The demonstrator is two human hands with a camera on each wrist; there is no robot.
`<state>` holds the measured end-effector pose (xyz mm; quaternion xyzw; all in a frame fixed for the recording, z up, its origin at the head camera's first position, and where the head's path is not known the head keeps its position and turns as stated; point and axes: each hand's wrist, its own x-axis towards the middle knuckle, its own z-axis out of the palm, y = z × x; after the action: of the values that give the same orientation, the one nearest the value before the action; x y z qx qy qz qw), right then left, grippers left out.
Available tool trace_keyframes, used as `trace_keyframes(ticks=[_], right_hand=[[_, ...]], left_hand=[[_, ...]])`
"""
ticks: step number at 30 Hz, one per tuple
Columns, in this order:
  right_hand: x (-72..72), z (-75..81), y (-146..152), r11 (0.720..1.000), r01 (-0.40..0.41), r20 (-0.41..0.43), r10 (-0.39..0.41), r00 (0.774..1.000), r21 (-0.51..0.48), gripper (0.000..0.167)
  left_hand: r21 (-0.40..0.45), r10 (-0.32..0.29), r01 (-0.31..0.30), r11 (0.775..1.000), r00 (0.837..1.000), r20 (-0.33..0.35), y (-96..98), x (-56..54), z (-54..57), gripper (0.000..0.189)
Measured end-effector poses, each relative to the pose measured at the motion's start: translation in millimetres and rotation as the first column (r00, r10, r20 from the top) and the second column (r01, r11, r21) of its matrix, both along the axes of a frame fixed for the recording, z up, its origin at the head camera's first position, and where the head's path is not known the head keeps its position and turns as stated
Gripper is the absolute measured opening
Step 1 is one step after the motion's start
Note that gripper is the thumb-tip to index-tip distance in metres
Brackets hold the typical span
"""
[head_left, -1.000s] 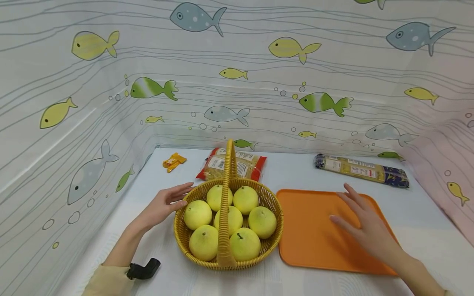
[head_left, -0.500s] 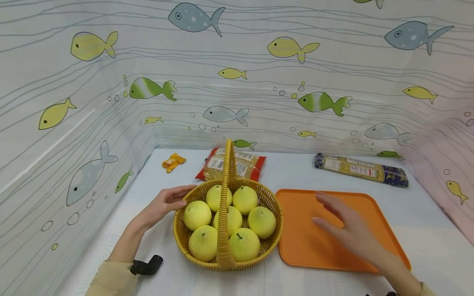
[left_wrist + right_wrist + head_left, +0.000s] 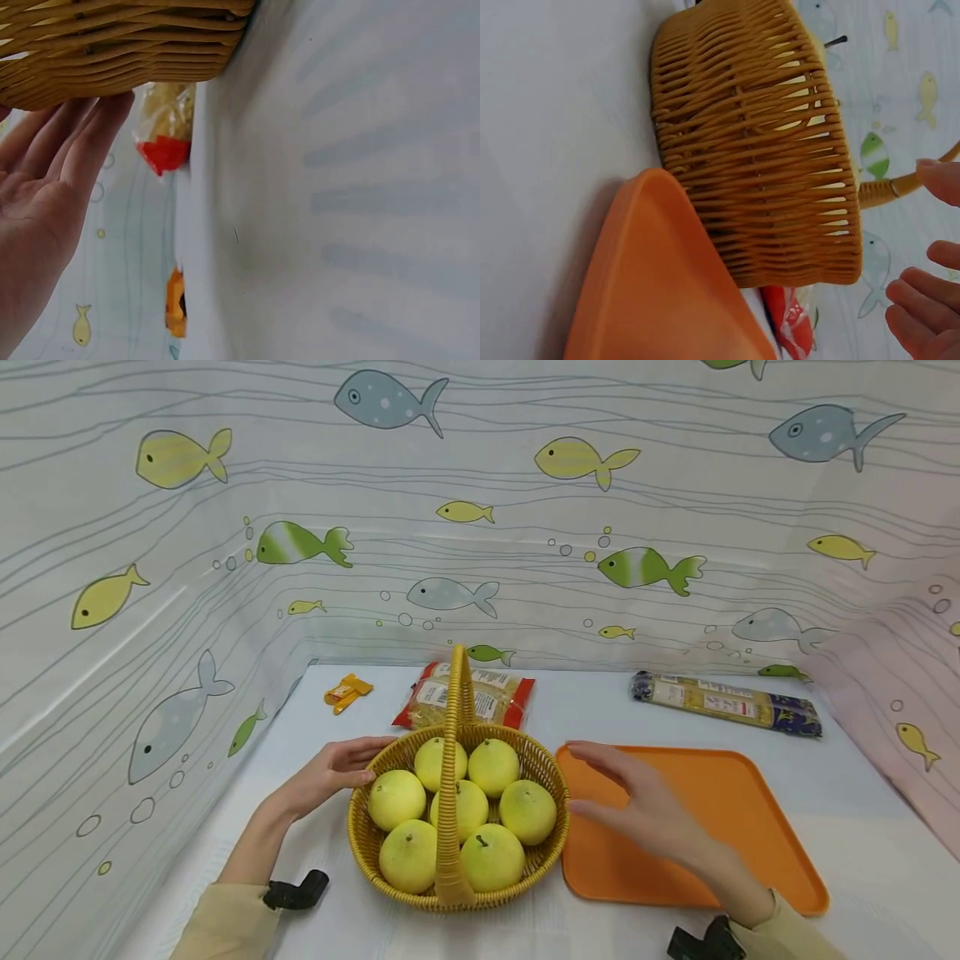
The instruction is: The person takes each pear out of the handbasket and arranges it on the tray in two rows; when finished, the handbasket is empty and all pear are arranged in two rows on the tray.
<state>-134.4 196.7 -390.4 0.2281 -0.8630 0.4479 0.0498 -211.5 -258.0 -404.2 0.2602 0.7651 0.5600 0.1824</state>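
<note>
A yellow wicker basket with a tall arched handle stands on the table, holding several round yellow-green fruits. At its left side, my left hand touches the rim with fingers extended; in the left wrist view those fingers lie against the woven wall. My right hand, fingers spread, hovers over the left part of an orange tray, its fingertips close to the basket's right rim. The right wrist view has the right hand apart from the basket wall.
Behind the basket lies a clear bag with red ends, its contents pale yellow. Small orange packets are at the back left. A long blue-ended package lies at the back right. Fish-patterned curtains enclose the table.
My right hand has moved left across the orange tray toward the basket's right rim. The left hand has stayed at the basket's left side, and the basket has not moved on the table.
</note>
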Motion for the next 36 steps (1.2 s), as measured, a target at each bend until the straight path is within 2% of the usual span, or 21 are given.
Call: trace_keyframes(ticks=[8,13,23,29,36], right_hand=[[-11.0,10.5,-24.5,0.997,-0.072,0.062,0.073,0.995,-0.031,0.059],[-13.7,14.5,-31.9,0.993,-0.118,0.072,0.120,0.990,-0.023,0.060],[-20.3,1.0,-37.7,0.983,-0.172,0.007,0.172,0.985,0.067,0.064],[-23.0,-9.6,-39.4,0.975,-0.202,0.036,0.199,0.979,0.095,0.064],[-23.9,-14.6,-43.1,0.969,-0.225,0.055,0.220,0.974,0.101,0.064]], left_hand=[[0.004,-0.025,0.025,1.000,1.000,0.005,-2.5,-3.3,-2.5,0.054],[0.011,-0.031,0.031,0.999,0.999,0.014,-0.9,-3.1,-4.9,0.054],[0.009,-0.036,0.036,0.999,0.999,-0.007,-0.2,-2.9,-0.7,0.053],[0.000,-0.026,0.026,1.000,1.000,0.008,-1.1,-1.3,-1.1,0.053],[-0.006,-0.024,0.024,1.000,1.000,-0.012,-0.8,-3.8,-2.3,0.052]])
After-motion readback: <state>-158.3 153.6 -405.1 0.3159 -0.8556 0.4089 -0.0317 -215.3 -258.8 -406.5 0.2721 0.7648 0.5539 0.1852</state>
